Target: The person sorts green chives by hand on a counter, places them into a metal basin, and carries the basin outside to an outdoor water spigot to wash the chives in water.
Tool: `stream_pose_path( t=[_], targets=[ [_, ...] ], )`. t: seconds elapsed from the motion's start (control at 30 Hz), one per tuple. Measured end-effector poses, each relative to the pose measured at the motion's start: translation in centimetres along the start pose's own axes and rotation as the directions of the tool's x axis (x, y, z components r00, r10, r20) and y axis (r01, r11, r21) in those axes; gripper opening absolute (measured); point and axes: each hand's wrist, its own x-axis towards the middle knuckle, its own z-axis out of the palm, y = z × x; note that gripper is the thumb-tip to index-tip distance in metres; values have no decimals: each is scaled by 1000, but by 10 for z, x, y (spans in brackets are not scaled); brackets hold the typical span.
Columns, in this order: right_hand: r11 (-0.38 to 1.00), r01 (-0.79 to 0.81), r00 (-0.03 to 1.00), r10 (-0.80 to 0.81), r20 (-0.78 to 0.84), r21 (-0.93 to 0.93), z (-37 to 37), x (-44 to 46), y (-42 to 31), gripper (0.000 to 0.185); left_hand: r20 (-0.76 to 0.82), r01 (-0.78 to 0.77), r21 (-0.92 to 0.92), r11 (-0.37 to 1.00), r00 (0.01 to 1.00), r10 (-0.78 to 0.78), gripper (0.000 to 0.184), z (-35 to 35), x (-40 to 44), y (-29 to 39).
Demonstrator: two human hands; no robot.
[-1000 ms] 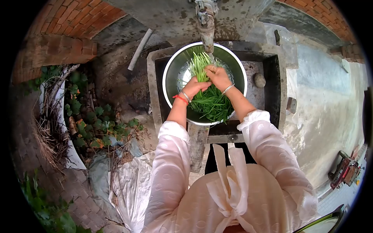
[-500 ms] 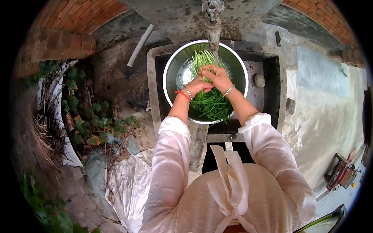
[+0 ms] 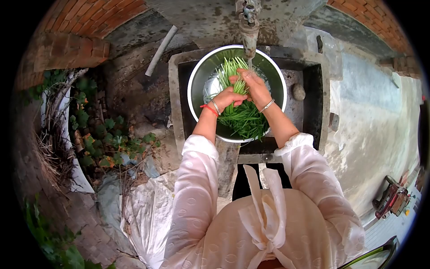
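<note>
A bunch of long green leafy stalks lies over a metal basin, pale ends toward the far rim and dark leaves nearer me. My left hand, with a bangle and red string at the wrist, is closed around the middle of the bunch. Against its right side my right hand has its fingers stretched along the stalks, which it touches. Water shows in the basin under the pale ends. Just beyond my right hand a tap points down over the basin.
The basin stands in a concrete sink, with a round stone to its right. A pipe lies at the back left. Leafy plants and a white sheet are on the left.
My right hand has opened from a closed grip near the pale stalks, its fingers now straighter. My left hand keeps hold of the bunch. The view has shifted slightly.
</note>
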Motion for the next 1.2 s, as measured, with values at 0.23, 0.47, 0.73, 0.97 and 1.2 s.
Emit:
stream_pose_path(
  t=[0.23,0.47,0.73,0.97,1.2],
  targets=[
    [925,91,995,-103,-15,-370,4,12,0,15,-20,-14,-47,999,1000,13,71,9,0,0],
    [994,-107,978,99,-181,-35,-24,38,6,26,89,17,146,989,996,-31,30,0,4,-6],
    [908,86,988,-24,153,-409,-24,6,-9,32,29,-25,159,987,999,21,14,0,5,-4],
    [755,204,977,-197,81,-623,-46,36,12,20,-1,-102,-46,994,995,102,27,11,-1,-3],
    [644,321,838,-535,-108,-695,-47,36,5,28,-247,-332,-260,907,931,270,39,5,-2,-5]
  ],
)
